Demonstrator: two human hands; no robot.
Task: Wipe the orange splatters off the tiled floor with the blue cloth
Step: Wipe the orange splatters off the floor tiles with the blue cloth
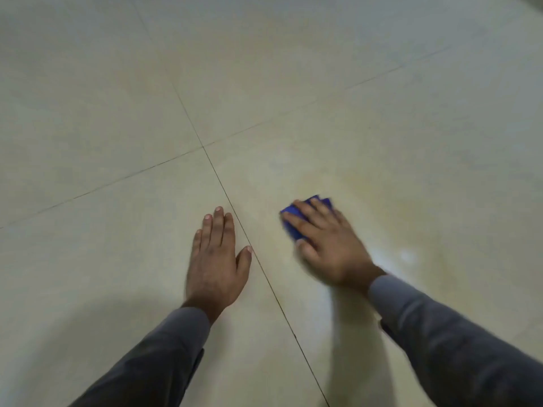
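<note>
My right hand [329,245] presses flat on the folded blue cloth [291,214], which shows past my fingertips and thumb on the beige tiled floor [117,113]. The hand is motion-blurred. Around it the tile carries a faint yellowish-orange smear [390,198] in wide arcs, with a wet glossy patch [408,255] to the right of my wrist. My left hand [216,259] rests flat on the floor, palm down and fingers together, just left of a dark grout line [264,274], holding nothing.
Large tiles spread in every direction, with grout lines crossing at a joint [202,146] ahead of my left hand. Grey sleeves cover both forearms. A darker band [529,0] lies at the far top right corner.
</note>
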